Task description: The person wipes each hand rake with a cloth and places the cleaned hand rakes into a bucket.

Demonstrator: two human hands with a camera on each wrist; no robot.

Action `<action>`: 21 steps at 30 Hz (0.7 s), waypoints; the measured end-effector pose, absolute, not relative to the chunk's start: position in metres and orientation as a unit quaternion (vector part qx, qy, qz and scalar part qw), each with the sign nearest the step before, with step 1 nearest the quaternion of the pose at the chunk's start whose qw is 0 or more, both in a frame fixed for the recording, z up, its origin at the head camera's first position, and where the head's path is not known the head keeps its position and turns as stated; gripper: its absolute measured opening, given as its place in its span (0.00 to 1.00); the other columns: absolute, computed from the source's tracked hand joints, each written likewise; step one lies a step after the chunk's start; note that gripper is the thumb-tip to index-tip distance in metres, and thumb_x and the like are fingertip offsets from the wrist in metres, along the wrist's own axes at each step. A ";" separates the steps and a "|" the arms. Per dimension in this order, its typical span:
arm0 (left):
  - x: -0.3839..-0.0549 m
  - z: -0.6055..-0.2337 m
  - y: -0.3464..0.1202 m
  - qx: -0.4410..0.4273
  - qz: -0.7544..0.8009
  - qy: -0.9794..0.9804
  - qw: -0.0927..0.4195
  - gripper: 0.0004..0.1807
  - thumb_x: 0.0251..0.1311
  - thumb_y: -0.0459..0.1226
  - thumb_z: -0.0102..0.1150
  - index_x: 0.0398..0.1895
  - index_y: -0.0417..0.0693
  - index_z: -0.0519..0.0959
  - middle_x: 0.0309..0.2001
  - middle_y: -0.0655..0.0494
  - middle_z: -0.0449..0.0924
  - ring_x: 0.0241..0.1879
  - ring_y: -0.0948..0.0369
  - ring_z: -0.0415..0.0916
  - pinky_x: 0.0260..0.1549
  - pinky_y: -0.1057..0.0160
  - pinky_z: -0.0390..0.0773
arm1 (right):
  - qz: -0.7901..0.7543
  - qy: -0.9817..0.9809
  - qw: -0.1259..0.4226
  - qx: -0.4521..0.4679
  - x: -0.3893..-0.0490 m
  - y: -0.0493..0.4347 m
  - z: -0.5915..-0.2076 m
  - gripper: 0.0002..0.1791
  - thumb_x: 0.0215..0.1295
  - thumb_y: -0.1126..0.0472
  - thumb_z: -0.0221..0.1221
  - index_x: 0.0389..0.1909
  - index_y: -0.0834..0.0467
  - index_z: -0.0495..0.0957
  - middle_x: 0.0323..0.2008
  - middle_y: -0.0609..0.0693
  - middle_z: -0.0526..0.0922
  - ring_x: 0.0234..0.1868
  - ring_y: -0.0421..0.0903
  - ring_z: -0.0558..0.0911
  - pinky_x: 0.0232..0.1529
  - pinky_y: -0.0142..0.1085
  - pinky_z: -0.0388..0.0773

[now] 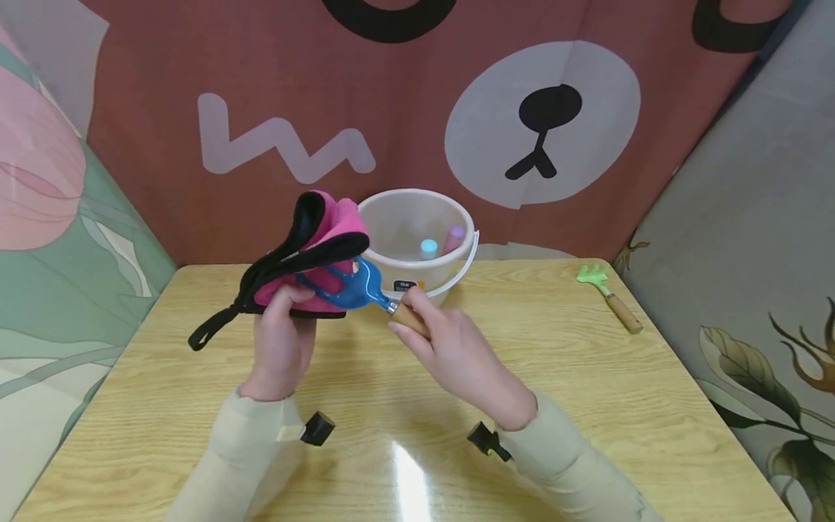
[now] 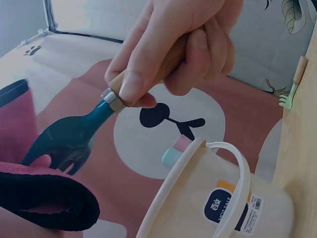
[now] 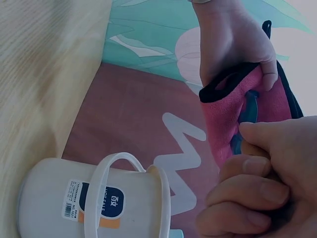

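Note:
A small blue hand fork (image 1: 360, 284) with a wooden handle is gripped by my right hand (image 1: 457, 349), thumb and fingers curled round the handle. Its blue tines lie against a pink cloth with black edging (image 1: 339, 216), which my left hand (image 1: 282, 348) holds folded, the thumb in front. A black loop hangs from the cloth's left end. In the left wrist view the fork's head (image 2: 64, 141) reaches into the pink fold. The right wrist view shows the cloth (image 3: 225, 124) wrapped about the blue metal, partly hidden by the right hand's fingers.
Behind the hands stands a cream bucket (image 1: 417, 272) with its handle lowered to the right. Inside lean a blue-capped thing (image 1: 428, 249) and a purple-topped one (image 1: 454, 236). A green rake (image 1: 608, 296) with a wooden handle lies on the wooden table (image 1: 554, 348) at the right.

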State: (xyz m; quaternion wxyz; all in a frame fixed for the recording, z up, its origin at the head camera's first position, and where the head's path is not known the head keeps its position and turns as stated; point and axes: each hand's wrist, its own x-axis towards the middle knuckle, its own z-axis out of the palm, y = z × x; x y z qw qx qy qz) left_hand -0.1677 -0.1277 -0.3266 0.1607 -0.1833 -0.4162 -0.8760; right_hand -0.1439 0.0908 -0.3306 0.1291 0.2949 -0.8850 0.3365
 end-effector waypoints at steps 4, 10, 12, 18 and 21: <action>-0.168 -0.326 -0.132 -0.209 -0.865 -0.426 0.166 0.23 0.60 0.22 0.38 0.52 0.40 0.80 0.54 0.47 0.79 0.52 0.53 0.75 0.57 0.58 0.72 | 0.326 -0.891 0.120 0.291 -0.143 0.091 -0.330 0.10 0.77 0.51 0.57 0.43 0.51 0.68 0.17 0.41 0.61 0.13 0.36 0.61 0.15 0.31 0.61; -0.167 -0.327 -0.136 -0.199 -0.857 -0.447 0.162 0.17 0.72 0.31 0.41 0.53 0.40 0.81 0.47 0.45 0.84 0.44 0.53 0.82 0.48 0.57 0.77 | 0.309 -0.898 0.121 0.289 -0.144 0.091 -0.331 0.10 0.76 0.53 0.59 0.42 0.51 0.68 0.17 0.41 0.61 0.13 0.36 0.61 0.14 0.32 0.61; -0.168 -0.328 -0.137 -0.187 -0.864 -0.437 0.165 0.14 0.75 0.33 0.44 0.49 0.40 0.81 0.42 0.45 0.85 0.40 0.52 0.83 0.46 0.57 0.78 | 0.304 -0.900 0.122 0.288 -0.144 0.091 -0.332 0.10 0.76 0.52 0.59 0.42 0.51 0.68 0.17 0.40 0.61 0.13 0.36 0.61 0.14 0.32 0.61; -0.170 -0.326 -0.142 -0.145 -0.887 -0.388 0.205 0.10 0.75 0.34 0.49 0.50 0.39 0.78 0.48 0.46 0.80 0.48 0.51 0.78 0.53 0.54 0.75 | 0.293 -0.906 0.142 0.272 -0.147 0.098 -0.333 0.09 0.75 0.51 0.59 0.42 0.50 0.69 0.16 0.40 0.62 0.12 0.37 0.63 0.15 0.33 0.63; -0.169 -0.323 -0.149 -0.127 -0.896 -0.360 0.227 0.10 0.73 0.34 0.52 0.51 0.38 0.75 0.53 0.44 0.76 0.54 0.50 0.73 0.59 0.53 0.70 | 0.304 -0.905 0.157 0.253 -0.152 0.106 -0.332 0.09 0.75 0.52 0.59 0.43 0.51 0.71 0.16 0.41 0.64 0.13 0.38 0.65 0.15 0.35 0.64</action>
